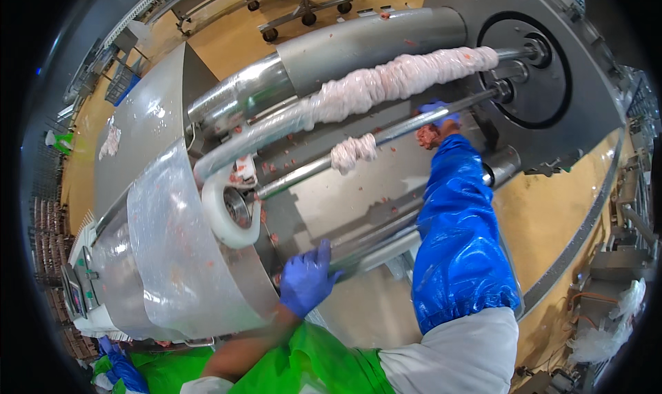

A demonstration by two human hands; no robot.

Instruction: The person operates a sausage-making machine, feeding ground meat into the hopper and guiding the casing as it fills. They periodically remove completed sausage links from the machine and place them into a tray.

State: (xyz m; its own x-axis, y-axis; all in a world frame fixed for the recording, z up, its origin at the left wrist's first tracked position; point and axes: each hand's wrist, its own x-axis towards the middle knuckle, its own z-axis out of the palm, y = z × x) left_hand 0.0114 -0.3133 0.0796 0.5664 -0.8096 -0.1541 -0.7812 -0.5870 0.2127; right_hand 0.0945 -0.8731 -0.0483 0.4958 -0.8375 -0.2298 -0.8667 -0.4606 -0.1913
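Note:
My right hand, in a purple-blue glove, reaches under the near metal tube, which hides part of its fingers. A lump of ground meat shows at this hand, in its grasp as far as I can see. My left hand, gloved alike, rests with fingers stretched on the near edge of the metal tray. Gathered whitish sausage casing covers much of the far tube. A short bunch of casing sits on the near tube, left of my right hand.
A white ring stands at the tubes' left end; a round metal plate carries their right ends. Meat bits dot the tray. A plastic-covered housing lies left. Another person's gloved hand shows lower left. A wheeled rack stands behind.

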